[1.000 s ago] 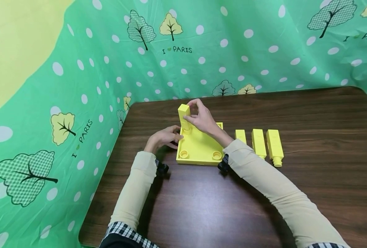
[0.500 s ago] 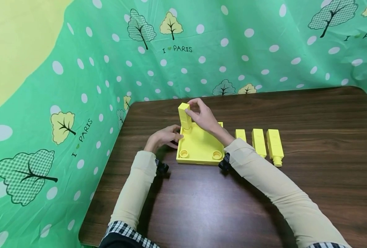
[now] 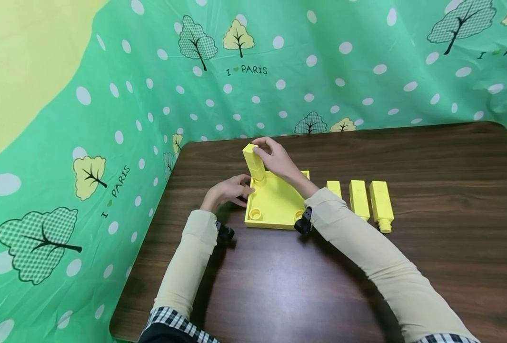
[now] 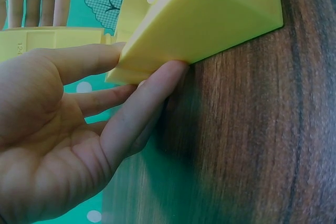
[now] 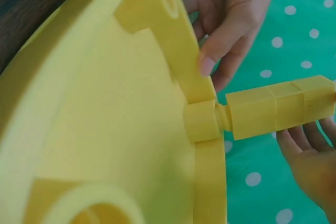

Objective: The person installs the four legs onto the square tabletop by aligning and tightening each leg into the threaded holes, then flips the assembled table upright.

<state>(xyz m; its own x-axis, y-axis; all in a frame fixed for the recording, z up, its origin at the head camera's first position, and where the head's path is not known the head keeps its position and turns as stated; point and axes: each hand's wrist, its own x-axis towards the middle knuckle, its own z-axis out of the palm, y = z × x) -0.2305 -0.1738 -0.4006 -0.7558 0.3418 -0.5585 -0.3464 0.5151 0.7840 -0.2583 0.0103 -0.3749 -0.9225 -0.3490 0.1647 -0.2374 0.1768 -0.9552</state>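
A yellow square tabletop (image 3: 274, 202) lies with its raised rim and round corner sockets facing up. My left hand (image 3: 229, 191) grips its left rim, thumb over the edge and fingers along the outside wall. At the far left corner a yellow table leg (image 3: 254, 161) stands with its narrow threaded end at the socket (image 5: 200, 123), leaning slightly left. My right hand (image 3: 277, 159) holds the upper part of this leg, thumb on the near side and fingers behind. In the left wrist view, the leg (image 4: 52, 41) shows behind my left thumb.
Three more yellow legs lie right of the tabletop: an outer one (image 3: 381, 202), a middle one (image 3: 358, 197) and one (image 3: 333, 186) partly hidden by my right sleeve. A green dotted cloth (image 3: 253, 95) hangs behind and left of the dark wooden table (image 3: 270, 281).
The leg's top has tipped slightly to the left, and my right hand has shifted left with it. My left hand stays on the rim.
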